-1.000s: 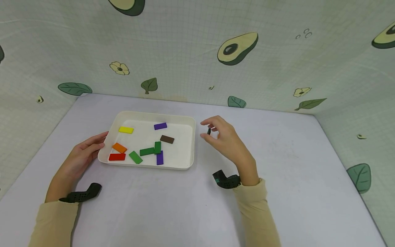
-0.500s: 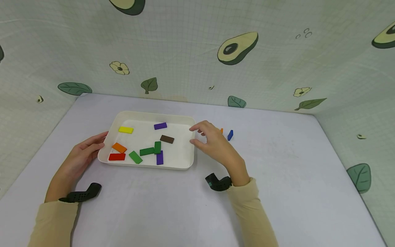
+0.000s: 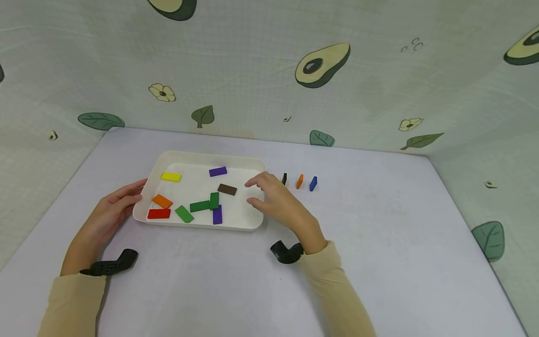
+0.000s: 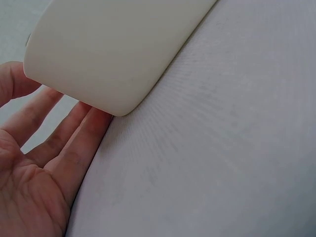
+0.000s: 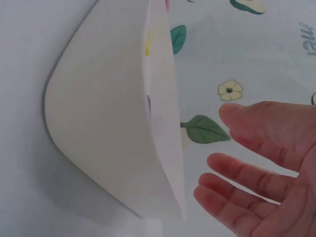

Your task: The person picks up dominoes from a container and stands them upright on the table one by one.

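My left hand (image 3: pixel 110 210) rests against the left end of a white tray (image 3: pixel 202 228), its fairly straight fingers touching the end wall and its thumb at the rim. In the left wrist view, the fingertips are hidden behind the tray corner (image 4: pixel 108 54). Over the tray's right end is my right hand (image 3: pixel 280 201), thumb and fingers apart with nothing between them. The nearest block to those fingertips is a brown domino-like block (image 3: pixel 227 189). Also in the tray lie yellow (image 3: pixel 171 177), orange (image 3: pixel 162 201), red (image 3: pixel 159 214), purple (image 3: pixel 217 172) and green blocks (image 3: pixel 200 206).
Right of the tray, three blocks stand upright in a spaced row: a dark block (image 3: pixel 284 178), partly behind my right hand, an orange block (image 3: pixel 300 181) and a blue block (image 3: pixel 313 183). A patterned cloth (image 3: pixel 252 70) rises along the back edge of the white table (image 3: pixel 400 243).
My right hand has let go of the dark block, which now stands on the table, and has moved left over the tray. My left hand stays at the tray's end.
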### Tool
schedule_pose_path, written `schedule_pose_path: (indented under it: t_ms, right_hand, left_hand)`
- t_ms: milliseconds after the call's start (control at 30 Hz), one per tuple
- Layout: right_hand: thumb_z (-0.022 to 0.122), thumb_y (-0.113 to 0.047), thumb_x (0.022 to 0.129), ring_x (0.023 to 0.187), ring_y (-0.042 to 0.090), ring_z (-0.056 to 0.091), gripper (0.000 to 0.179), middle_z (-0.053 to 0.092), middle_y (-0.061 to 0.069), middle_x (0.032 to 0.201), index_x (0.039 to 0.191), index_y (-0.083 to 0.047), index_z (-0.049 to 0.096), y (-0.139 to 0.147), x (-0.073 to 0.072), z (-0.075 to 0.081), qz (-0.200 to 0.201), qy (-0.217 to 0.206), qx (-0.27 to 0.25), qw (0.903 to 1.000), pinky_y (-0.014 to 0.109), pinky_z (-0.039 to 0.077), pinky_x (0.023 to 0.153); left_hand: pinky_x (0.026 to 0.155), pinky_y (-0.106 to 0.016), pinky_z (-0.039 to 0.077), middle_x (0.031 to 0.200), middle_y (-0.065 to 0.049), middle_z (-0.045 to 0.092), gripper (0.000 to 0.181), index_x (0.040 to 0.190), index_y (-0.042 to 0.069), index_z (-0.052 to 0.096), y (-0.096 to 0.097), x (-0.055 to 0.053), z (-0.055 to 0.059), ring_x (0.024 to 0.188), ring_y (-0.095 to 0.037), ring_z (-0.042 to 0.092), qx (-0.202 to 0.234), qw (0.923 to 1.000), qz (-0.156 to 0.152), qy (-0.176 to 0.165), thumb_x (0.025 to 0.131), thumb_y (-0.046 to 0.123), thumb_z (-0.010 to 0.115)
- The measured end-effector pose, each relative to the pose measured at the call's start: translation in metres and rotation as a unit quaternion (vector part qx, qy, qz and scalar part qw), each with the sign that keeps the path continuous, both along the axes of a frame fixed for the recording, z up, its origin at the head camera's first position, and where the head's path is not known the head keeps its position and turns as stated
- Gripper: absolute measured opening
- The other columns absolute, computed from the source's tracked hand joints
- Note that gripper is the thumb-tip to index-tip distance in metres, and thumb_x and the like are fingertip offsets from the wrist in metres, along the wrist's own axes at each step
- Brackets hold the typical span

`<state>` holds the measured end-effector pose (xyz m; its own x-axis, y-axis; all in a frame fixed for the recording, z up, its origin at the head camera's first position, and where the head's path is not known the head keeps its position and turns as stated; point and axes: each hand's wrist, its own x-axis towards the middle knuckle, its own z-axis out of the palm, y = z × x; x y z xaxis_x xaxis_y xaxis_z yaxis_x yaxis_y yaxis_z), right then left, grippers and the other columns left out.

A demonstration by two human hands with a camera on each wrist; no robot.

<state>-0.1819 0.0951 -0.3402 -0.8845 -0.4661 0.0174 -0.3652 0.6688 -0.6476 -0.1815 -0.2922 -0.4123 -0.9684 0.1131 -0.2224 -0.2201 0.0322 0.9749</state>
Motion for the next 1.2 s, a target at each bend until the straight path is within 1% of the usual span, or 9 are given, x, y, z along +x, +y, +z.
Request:
schedule_pose_path:
  t_ms: [200, 433, 567, 667, 767, 867, 1000, 1067, 1200]
  right_hand:
    - [0.061, -0.018, 0.091, 0.12, 0.02, 0.045, 0.034, 0.05, 0.004, 0.126, 0.123, -0.008, 0.054, -0.01, -0.002, -0.011, 0.016, -0.006, 0.024, 0.9996, 0.036, 0.04, 0.103]
    - [0.059, -0.014, 0.091, 0.12, 0.021, 0.045, 0.032, 0.05, 0.005, 0.126, 0.122, -0.008, 0.054, -0.017, -0.003, -0.021, 0.034, -0.018, 0.029, 0.9988, 0.035, 0.039, 0.104]
    - [0.059, -0.013, 0.091, 0.121, 0.02, 0.045, 0.036, 0.049, 0.005, 0.128, 0.125, -0.008, 0.052, -0.022, -0.002, -0.027, 0.041, -0.021, 0.047, 0.9978, 0.034, 0.038, 0.105]
    - [0.062, -0.014, 0.09, 0.123, 0.021, 0.045, 0.041, 0.049, 0.005, 0.132, 0.129, -0.01, 0.051, -0.026, -0.002, -0.03, 0.049, -0.003, 0.075, 0.996, 0.033, 0.037, 0.107]
    - [0.066, -0.018, 0.087, 0.124, 0.022, 0.046, 0.046, 0.049, 0.005, 0.135, 0.13, -0.011, 0.052, -0.03, -0.002, -0.034, 0.051, 0.027, 0.11, 0.9923, 0.033, 0.037, 0.107]
    - [0.069, -0.025, 0.085, 0.123, 0.021, 0.048, 0.051, 0.05, 0.005, 0.135, 0.131, -0.013, 0.052, -0.034, -0.001, -0.036, 0.053, 0.059, 0.153, 0.985, 0.034, 0.037, 0.105]
    - [0.07, -0.033, 0.082, 0.121, 0.019, 0.049, 0.056, 0.051, 0.003, 0.134, 0.132, -0.016, 0.051, -0.037, -0.001, -0.037, 0.06, 0.078, 0.196, 0.9756, 0.033, 0.038, 0.101]
    - [0.07, -0.035, 0.082, 0.12, 0.019, 0.049, 0.055, 0.051, 0.002, 0.134, 0.132, -0.017, 0.052, -0.037, -0.001, -0.038, 0.061, 0.086, 0.208, 0.9723, 0.033, 0.038, 0.099]
    - [0.071, -0.035, 0.081, 0.117, 0.019, 0.049, 0.05, 0.053, 0.0, 0.129, 0.127, -0.02, 0.057, -0.037, -0.001, -0.038, 0.061, 0.099, 0.214, 0.9699, 0.033, 0.039, 0.096]
  left_hand:
    - [0.08, -0.005, 0.046, 0.135, 0.013, 0.042, 0.056, 0.144, 0.019, 0.037, 0.0, 0.0, -0.001, 0.104, 0.012, 0.048, -0.006, 1.0, 0.004, -0.002, 0.093, 0.032, 0.056]
    - [0.08, -0.005, 0.046, 0.133, 0.014, 0.044, 0.056, 0.144, 0.02, 0.037, 0.0, -0.001, -0.001, 0.104, 0.012, 0.048, -0.009, 0.9999, 0.007, -0.003, 0.093, 0.032, 0.056]
    - [0.079, -0.005, 0.046, 0.128, 0.017, 0.045, 0.056, 0.144, 0.02, 0.037, -0.001, -0.002, -0.001, 0.103, 0.012, 0.048, -0.012, 0.9999, 0.007, -0.003, 0.093, 0.032, 0.056]
    - [0.079, -0.005, 0.046, 0.128, 0.017, 0.045, 0.056, 0.144, 0.02, 0.037, -0.001, -0.001, -0.001, 0.104, 0.012, 0.047, -0.012, 0.9999, 0.006, -0.005, 0.093, 0.032, 0.056]
    - [0.079, -0.005, 0.045, 0.135, 0.014, 0.042, 0.056, 0.144, 0.021, 0.036, -0.003, -0.001, -0.001, 0.104, 0.012, 0.046, -0.013, 0.9999, 0.003, -0.008, 0.093, 0.032, 0.055]
    - [0.08, -0.004, 0.045, 0.141, 0.012, 0.038, 0.056, 0.145, 0.021, 0.035, -0.003, 0.0, -0.001, 0.104, 0.012, 0.046, -0.014, 0.9998, 0.004, -0.013, 0.093, 0.033, 0.055]
    - [0.079, -0.004, 0.045, 0.144, 0.013, 0.036, 0.057, 0.145, 0.022, 0.035, -0.004, 0.0, -0.001, 0.103, 0.013, 0.047, -0.009, 0.9998, 0.006, -0.017, 0.093, 0.034, 0.055]
    - [0.079, -0.004, 0.045, 0.143, 0.013, 0.036, 0.056, 0.145, 0.021, 0.035, -0.003, 0.0, -0.001, 0.104, 0.013, 0.047, -0.009, 0.9999, 0.003, -0.014, 0.093, 0.033, 0.054]
    - [0.08, -0.005, 0.045, 0.137, 0.016, 0.041, 0.054, 0.145, 0.02, 0.035, -0.003, -0.001, -0.001, 0.106, 0.013, 0.047, -0.003, 1.0, -0.006, -0.004, 0.095, 0.029, 0.053]
